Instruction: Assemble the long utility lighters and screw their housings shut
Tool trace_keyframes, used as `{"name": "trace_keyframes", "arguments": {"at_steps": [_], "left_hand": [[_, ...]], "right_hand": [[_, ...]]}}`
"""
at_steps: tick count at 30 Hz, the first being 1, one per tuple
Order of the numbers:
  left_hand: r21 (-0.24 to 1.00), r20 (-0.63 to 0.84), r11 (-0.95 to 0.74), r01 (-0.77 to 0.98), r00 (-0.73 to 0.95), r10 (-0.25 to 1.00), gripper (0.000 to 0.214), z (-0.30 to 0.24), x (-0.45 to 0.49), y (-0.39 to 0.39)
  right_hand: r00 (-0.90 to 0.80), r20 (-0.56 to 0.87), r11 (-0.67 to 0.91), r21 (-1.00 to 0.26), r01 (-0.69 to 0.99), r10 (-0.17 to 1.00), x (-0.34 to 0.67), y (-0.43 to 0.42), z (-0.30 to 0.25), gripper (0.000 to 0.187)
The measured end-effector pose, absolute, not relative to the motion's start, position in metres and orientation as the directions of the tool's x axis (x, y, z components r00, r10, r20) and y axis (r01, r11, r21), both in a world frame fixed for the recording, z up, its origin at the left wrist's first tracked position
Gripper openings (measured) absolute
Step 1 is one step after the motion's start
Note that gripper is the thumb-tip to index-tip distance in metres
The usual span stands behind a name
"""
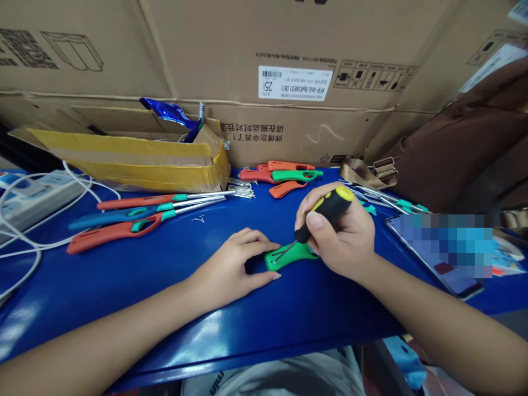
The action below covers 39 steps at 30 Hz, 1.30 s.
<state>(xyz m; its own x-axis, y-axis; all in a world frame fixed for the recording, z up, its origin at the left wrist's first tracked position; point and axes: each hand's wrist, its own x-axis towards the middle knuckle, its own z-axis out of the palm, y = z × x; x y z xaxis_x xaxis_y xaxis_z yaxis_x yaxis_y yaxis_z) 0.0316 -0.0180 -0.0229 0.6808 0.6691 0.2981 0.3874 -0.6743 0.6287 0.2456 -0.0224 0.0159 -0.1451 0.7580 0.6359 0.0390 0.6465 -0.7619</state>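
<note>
A green lighter handle (303, 252) lies flat on the blue table, and my left hand (235, 264) grips its left end between thumb and fingers. My right hand (350, 236) is wrapped round the black and yellow grip of a screwdriver (330, 212). The screwdriver's thin shaft slants down to the left, its tip on the left end of the green handle. My right hand covers the handle's right end. Just beyond my hands lie several loose orange and green lighter handles (286, 190). A few small screws (198, 219) rest left of them.
Three long-nosed lighters (119, 228) lie at the left, near a white power strip (45, 190) with cables. Behind them stands a yellow-taped cardboard box (136, 168). Metal rods with green ends (406, 206) and a phone (437, 258) lie at the right, beside a brown bag (462, 143).
</note>
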Motion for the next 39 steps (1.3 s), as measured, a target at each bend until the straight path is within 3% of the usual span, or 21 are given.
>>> {"name": "trace_keyframes", "arguments": {"at_steps": [10,26,39], "left_hand": [[0.655,0.279,-0.651,0.383,0.678,0.68,0.033,-0.0209,0.0323,-0.019],[0.669,0.269,-0.638,0.381,0.676,0.686,0.033,-0.0206,0.0326,-0.019],[0.665,0.276,-0.641,0.383,0.671,0.688,0.03,-0.02,0.0325,-0.0192]], "right_hand": [[-0.235,0.613,0.639,-0.768,0.046,0.754,0.2463,-0.0251,0.0121,0.012],[-0.257,0.672,0.715,-0.684,0.141,0.694,0.2509,-0.0259,0.0143,0.013],[-0.272,0.654,0.699,-0.705,0.121,0.706,0.2486,-0.0286,0.0127,0.015]]}}
